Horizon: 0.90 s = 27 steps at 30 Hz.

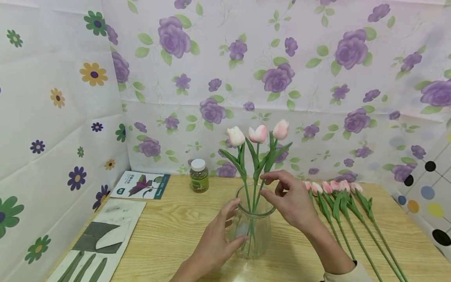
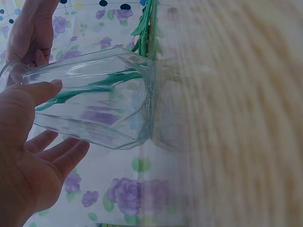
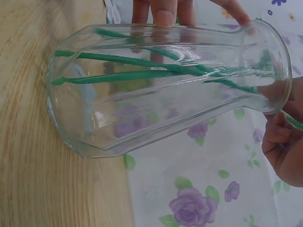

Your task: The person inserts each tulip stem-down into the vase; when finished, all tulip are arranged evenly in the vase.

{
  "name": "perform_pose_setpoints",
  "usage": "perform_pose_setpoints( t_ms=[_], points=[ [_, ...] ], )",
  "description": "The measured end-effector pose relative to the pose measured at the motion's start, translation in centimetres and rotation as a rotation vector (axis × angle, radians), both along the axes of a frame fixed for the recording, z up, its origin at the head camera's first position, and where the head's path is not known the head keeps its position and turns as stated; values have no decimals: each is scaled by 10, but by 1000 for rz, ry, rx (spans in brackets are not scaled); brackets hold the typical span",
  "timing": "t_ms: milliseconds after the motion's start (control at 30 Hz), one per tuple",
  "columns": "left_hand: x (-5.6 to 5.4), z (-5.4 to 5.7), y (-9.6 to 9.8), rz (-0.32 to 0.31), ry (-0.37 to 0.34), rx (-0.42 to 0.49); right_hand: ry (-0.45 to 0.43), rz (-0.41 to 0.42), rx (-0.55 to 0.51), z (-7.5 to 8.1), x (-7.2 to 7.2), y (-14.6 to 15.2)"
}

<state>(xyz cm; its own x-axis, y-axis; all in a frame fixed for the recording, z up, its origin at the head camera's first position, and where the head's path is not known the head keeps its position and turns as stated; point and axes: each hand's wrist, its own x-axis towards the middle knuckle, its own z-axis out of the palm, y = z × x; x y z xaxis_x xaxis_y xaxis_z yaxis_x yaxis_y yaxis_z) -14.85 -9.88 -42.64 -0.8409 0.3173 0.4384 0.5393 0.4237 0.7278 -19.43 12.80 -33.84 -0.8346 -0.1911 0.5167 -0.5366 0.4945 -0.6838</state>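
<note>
A clear glass vase [image 1: 263, 237] stands on the wooden table with three artificial tulips in it, a white tulip [image 1: 236, 136], a pale pink tulip [image 1: 258, 134] and a pink tulip [image 1: 281, 129]. My left hand [image 1: 215, 239] holds the vase from the left, thumb on the near side and fingers on the far side. Just above the rim, my right hand [image 1: 294, 201] pinches the stem of the rightmost tulip between thumb and index finger. Through the glass in the right wrist view, green stems [image 3: 128, 60] cross and reach toward the base.
Several pink tulips [image 1: 338, 197] lie in a row at the right. A lidded jar [image 1: 199, 176] stands behind the vase to the left. A printed card [image 1: 141, 185] and a picture sheet [image 1: 105, 235] lie at the left. Flowered cloth [image 1: 211, 78] hangs behind the table.
</note>
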Motion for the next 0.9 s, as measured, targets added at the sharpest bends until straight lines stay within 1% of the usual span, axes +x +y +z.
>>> perform_pose_setpoints(
  t_ms=[167,300,500,633,733,900],
  points=[
    [0,1,0,2,-12,2,-20,4,10,1,1,3],
    [0,1,0,2,-13,-4,-36,22,6,1,0,5],
    [0,0,1,3,-6,-2,-47,46,-10,0,1,11],
    [0,0,1,6,-2,4,-48,74,-30,0,2,16],
    [0,-1,1,6,-3,7,-65,94,-52,0,3,20],
    [0,0,1,8,3,12,-79,93,-52,-2,3,29]
  ],
)
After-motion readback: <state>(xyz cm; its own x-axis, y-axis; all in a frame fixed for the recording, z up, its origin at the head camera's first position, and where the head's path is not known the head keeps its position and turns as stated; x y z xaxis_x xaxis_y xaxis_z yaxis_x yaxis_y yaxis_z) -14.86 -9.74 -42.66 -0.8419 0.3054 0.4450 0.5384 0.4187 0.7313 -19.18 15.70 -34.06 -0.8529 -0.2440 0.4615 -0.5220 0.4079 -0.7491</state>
